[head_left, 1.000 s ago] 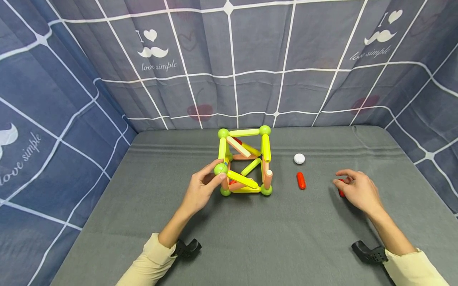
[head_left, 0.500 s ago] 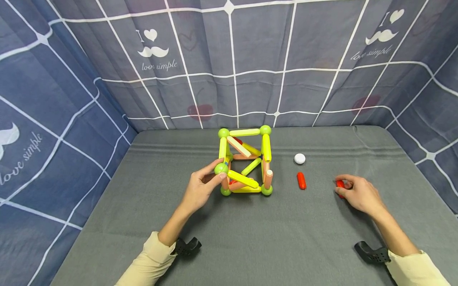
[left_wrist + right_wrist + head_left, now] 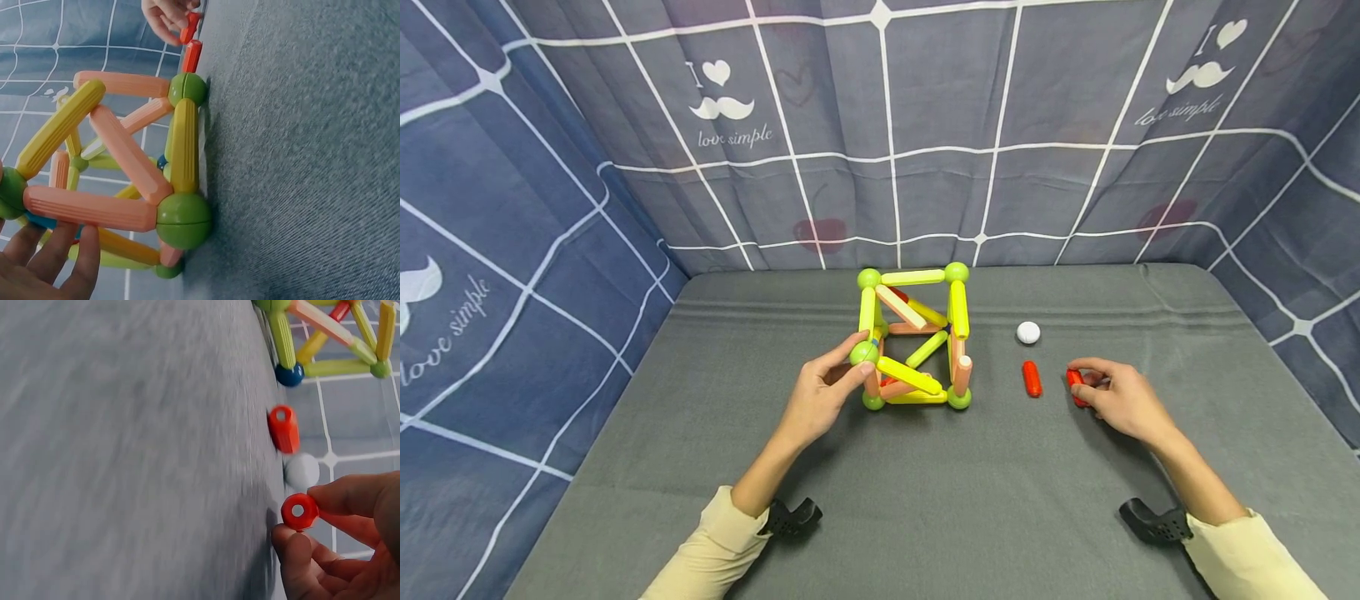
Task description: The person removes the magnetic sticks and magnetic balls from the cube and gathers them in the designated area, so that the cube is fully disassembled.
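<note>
A boxy frame of yellow, green and salmon magnetic rods joined by green balls stands mid-table. My left hand (image 3: pixel 822 396) pinches the green ball (image 3: pixel 863 354) at its near upper left corner, and in the left wrist view its fingers lie along a salmon rod (image 3: pixel 90 208). From that corner a yellow rod (image 3: pixel 910 376) slants down to the right. My right hand (image 3: pixel 1127 402) pinches a short red magnetic rod (image 3: pixel 1077 388) between thumb and fingers, close over the table. In the right wrist view the rod's round end (image 3: pixel 299 511) faces the camera.
A second red rod (image 3: pixel 1032 379) lies between the frame and my right hand. Behind it rests a white ball (image 3: pixel 1027 333). Grey cloth (image 3: pixel 925 500) covers the table, and a checked curtain (image 3: pixel 940 200) hangs along the back and sides.
My right hand has closed its fingers on the red rod and carried it left toward the other red rod. My left hand stays at the frame's corner.
</note>
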The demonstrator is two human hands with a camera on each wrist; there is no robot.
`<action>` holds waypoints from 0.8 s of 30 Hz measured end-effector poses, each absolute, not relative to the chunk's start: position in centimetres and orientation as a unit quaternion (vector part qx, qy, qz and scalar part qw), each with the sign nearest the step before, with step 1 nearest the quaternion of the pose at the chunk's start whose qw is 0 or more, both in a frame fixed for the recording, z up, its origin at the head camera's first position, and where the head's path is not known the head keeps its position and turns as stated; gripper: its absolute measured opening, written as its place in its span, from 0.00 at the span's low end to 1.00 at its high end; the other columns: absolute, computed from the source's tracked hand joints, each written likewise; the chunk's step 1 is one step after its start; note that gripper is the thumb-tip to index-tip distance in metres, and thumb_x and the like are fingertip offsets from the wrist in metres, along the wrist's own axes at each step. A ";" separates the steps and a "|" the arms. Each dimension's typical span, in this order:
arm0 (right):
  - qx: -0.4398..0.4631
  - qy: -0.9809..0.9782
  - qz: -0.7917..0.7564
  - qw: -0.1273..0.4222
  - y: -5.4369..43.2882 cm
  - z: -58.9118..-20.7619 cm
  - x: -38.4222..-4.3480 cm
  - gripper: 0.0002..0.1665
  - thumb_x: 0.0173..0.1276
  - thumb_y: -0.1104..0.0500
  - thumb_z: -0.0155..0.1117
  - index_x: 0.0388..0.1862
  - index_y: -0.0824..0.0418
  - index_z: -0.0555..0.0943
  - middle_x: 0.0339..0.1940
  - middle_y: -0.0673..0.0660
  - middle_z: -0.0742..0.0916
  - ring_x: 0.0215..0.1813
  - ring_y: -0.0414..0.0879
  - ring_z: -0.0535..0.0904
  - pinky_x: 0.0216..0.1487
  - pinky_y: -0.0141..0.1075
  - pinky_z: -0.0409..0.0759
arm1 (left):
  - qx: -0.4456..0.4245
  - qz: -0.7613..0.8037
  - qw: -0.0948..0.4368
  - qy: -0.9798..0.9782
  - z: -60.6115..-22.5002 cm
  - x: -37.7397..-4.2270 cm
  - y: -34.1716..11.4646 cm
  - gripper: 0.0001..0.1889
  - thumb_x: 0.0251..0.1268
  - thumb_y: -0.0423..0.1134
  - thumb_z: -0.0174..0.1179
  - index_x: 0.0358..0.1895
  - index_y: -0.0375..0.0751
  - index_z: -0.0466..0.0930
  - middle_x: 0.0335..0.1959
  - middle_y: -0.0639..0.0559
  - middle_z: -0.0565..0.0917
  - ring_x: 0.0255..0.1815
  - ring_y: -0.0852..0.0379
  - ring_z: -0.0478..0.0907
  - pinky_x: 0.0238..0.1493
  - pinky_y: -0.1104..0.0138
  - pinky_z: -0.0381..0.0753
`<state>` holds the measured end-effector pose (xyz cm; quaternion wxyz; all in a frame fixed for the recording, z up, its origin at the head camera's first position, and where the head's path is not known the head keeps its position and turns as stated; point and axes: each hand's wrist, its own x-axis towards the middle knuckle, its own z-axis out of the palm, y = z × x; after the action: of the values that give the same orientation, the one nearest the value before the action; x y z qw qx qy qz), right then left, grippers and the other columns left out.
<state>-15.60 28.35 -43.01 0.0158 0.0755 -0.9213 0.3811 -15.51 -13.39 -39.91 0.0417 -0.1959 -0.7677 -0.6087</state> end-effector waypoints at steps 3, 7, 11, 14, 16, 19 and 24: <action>0.083 -0.924 0.372 0.020 27.5 -43.1 -16.2 0.17 0.65 0.66 0.67 0.53 0.68 0.81 0.35 0.60 0.84 0.22 0.40 0.77 0.23 0.34 0.74 | -0.196 -0.614 0.044 -0.764 -40.0 -15.5 -13.4 0.25 0.70 0.34 0.61 0.69 0.41 0.72 0.56 0.43 0.82 0.45 0.49 0.83 0.46 0.66 0.80; 0.090 -0.931 0.353 0.020 26.5 -43.3 -16.9 0.17 0.63 0.66 0.67 0.51 0.67 0.82 0.35 0.59 0.84 0.25 0.40 0.77 0.27 0.35 0.72 | -0.198 -0.615 0.043 -0.762 -40.1 -15.6 -13.5 0.25 0.70 0.33 0.61 0.69 0.40 0.72 0.54 0.42 0.83 0.45 0.47 0.83 0.47 0.65 0.80; 0.092 -0.934 0.346 0.012 25.9 -43.4 -17.3 0.17 0.63 0.66 0.67 0.51 0.67 0.82 0.34 0.58 0.85 0.26 0.41 0.78 0.30 0.36 0.72 | -0.200 -0.618 0.040 -0.759 -40.0 -15.6 -13.4 0.24 0.70 0.33 0.61 0.69 0.41 0.72 0.53 0.42 0.83 0.45 0.46 0.83 0.47 0.65 0.80; 0.090 -0.935 0.343 0.006 25.7 -43.4 -17.4 0.17 0.63 0.65 0.66 0.51 0.66 0.83 0.33 0.56 0.85 0.26 0.41 0.78 0.30 0.37 0.72 | -0.203 -0.623 0.039 -0.755 -40.0 -15.6 -13.4 0.24 0.70 0.33 0.61 0.68 0.40 0.73 0.52 0.42 0.83 0.44 0.45 0.83 0.46 0.66 0.80; 0.089 -0.934 0.345 0.001 25.7 -43.4 -17.4 0.17 0.63 0.65 0.66 0.51 0.66 0.83 0.34 0.56 0.85 0.26 0.41 0.79 0.30 0.37 0.72 | -0.206 -0.626 0.039 -0.751 -40.1 -15.6 -13.4 0.24 0.70 0.32 0.60 0.68 0.39 0.73 0.52 0.41 0.83 0.44 0.43 0.82 0.45 0.66 0.80; 0.091 -0.931 0.354 -0.004 25.7 -43.4 -17.4 0.17 0.64 0.66 0.65 0.52 0.66 0.82 0.34 0.57 0.85 0.26 0.42 0.79 0.28 0.36 0.72 | -0.207 -0.628 0.040 -0.749 -40.2 -15.6 -13.3 0.24 0.71 0.31 0.60 0.68 0.38 0.72 0.52 0.41 0.83 0.44 0.43 0.82 0.46 0.66 0.80; 0.097 -0.922 0.374 -0.004 25.7 -43.4 -17.2 0.17 0.66 0.66 0.66 0.53 0.67 0.82 0.35 0.58 0.85 0.25 0.42 0.79 0.26 0.35 0.73 | -0.206 -0.630 0.038 -0.748 -40.3 -15.7 -13.4 0.24 0.71 0.32 0.60 0.69 0.38 0.72 0.53 0.40 0.83 0.45 0.41 0.82 0.47 0.66 0.80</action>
<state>-17.25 25.71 -43.41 -0.0040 0.0967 -0.9224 0.3740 -15.68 -13.40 -40.26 0.0381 -0.2058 -0.7480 -0.6298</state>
